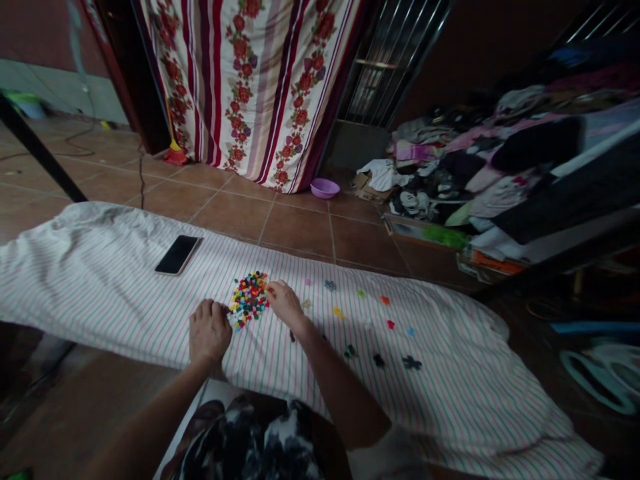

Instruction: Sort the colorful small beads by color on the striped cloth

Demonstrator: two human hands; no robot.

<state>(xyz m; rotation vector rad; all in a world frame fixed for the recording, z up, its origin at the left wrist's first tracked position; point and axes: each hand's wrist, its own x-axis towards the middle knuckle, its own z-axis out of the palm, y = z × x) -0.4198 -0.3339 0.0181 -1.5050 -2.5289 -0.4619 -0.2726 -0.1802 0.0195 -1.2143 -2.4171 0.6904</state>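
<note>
A pile of small multicoloured pieces, like beads or pegs, lies on the striped cloth in front of me. My left hand rests on the cloth at the pile's left edge, its fingers bent and slightly apart. At the right edge, my right hand has thumb and finger pinched together; whatever is between them is too small to make out. Farther right, little groups sit apart by colour, among them a grey group, a yellow group, an orange group, a red group and a dark group.
A phone lies on the striped cloth to the left. Beyond, on the tiled floor, are a purple basin and a red broom by a floral curtain. Clothes are heaped at the right.
</note>
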